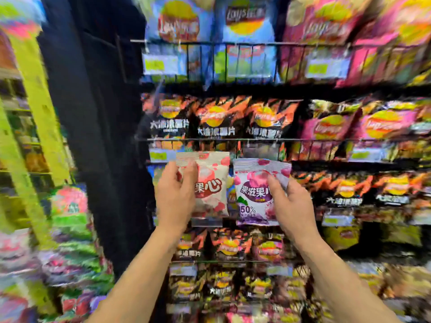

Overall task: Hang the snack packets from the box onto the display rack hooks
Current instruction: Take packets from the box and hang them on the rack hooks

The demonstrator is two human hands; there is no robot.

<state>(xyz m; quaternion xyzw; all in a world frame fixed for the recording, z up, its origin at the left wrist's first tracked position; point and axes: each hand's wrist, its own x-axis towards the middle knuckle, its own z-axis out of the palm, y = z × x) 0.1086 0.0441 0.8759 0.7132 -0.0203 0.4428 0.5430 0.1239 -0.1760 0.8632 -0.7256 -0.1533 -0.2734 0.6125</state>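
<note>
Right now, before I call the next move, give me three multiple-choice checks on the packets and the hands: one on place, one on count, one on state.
1. Where is the purple packet relative to the white and red packet?
A. on its right
B. on its left
C. hidden behind it

2. How many packets are being held?
A. one
B. two
C. four

3. What is the right hand doing?
A. hanging empty
B. gripping the purple packet
C. resting on a shelf rail

Key:
1 A: the two are side by side, with the purple one on the right.
2 B: the left hand holds the white and red one and the right hand holds the purple one.
3 B: its thumb lies across the packet's front, near the right edge.
</note>
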